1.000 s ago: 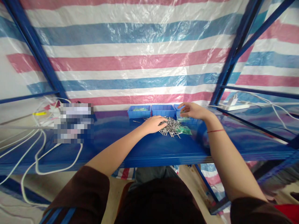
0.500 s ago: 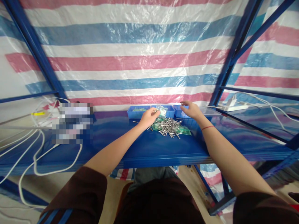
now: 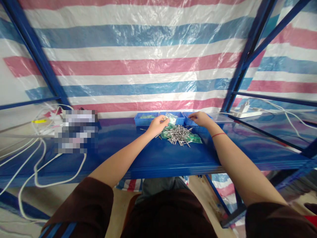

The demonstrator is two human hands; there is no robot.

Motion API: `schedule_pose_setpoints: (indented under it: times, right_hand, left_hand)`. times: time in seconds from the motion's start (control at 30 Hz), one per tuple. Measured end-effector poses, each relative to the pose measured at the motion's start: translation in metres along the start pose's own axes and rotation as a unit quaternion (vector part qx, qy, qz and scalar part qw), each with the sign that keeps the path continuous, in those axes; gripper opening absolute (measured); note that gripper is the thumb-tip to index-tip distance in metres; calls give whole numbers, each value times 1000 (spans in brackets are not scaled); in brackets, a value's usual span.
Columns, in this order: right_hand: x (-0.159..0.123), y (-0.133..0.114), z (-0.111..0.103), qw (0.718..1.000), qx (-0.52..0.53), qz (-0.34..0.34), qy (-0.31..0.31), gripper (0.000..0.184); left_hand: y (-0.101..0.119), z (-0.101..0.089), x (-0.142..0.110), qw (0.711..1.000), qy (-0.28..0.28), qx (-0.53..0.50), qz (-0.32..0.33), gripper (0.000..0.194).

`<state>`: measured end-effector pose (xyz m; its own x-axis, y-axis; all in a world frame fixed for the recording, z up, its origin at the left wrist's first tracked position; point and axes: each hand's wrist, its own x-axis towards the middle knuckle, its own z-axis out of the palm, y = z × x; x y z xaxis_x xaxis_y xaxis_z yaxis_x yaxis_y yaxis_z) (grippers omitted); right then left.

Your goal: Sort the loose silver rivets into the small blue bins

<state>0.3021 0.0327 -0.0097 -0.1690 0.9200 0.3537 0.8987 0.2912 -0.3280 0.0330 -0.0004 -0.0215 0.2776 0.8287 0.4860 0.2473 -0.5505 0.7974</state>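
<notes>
My left hand point(image 3: 158, 125) hovers at the left edge of a heap of slim silver metal pieces point(image 3: 178, 134), its thumb and fingers pinched together. What sits in that pinch is too small to name. Just past its fingertips, clear plastic bags point(image 3: 171, 116) show in the middle blue bin point(image 3: 181, 119). Under the heap lies green plastic bagging point(image 3: 196, 138). My right hand point(image 3: 201, 119) is over the right blue bin point(image 3: 186, 114), fingertips drawn together and dipping inside. Whatever they touch there is hidden.
The left blue bin point(image 3: 139, 121) holds greenish packets. White cables point(image 3: 39, 165) and a blurred-out patch point(image 3: 76, 130) occupy the left side of the blue table point(image 3: 119, 145). A white power strip point(image 3: 247, 113) lies at right. Blue frame posts point(image 3: 241, 66) flank a striped sheet.
My right hand has moved slightly left and down into the right bin, and its spread fingers have drawn together. The left hand stays almost where it was.
</notes>
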Motion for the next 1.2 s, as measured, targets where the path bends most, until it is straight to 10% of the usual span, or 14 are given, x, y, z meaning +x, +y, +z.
schedule_pose_setpoints:
  times: [0.27,0.47,0.73,0.87,1.03,1.2]
  right_hand:
    - [-16,-47,-12,988,66,-59,124,27]
    - [-29,-107,6,961,257,-101,-5,36]
    - [-30,-105,2,958,83,-232,145,24]
    - [-33,-110,0,944,46,-295,143,31]
    - [-35,-117,6,952,143,-195,188,38]
    - [-35,-123,9,935,351,-31,30,48]
  left_hand:
    - [3,0,-1,995,10,-87,-52,13]
    - [13,-1,-4,987,13,-137,-77,16]
    - [23,-1,-5,957,-41,-228,-172,54]
    - [24,0,-8,948,-43,-266,-171,39]
    - [16,-3,-4,955,-27,-264,-135,23]
    - [8,-7,0,979,12,-194,-68,15]
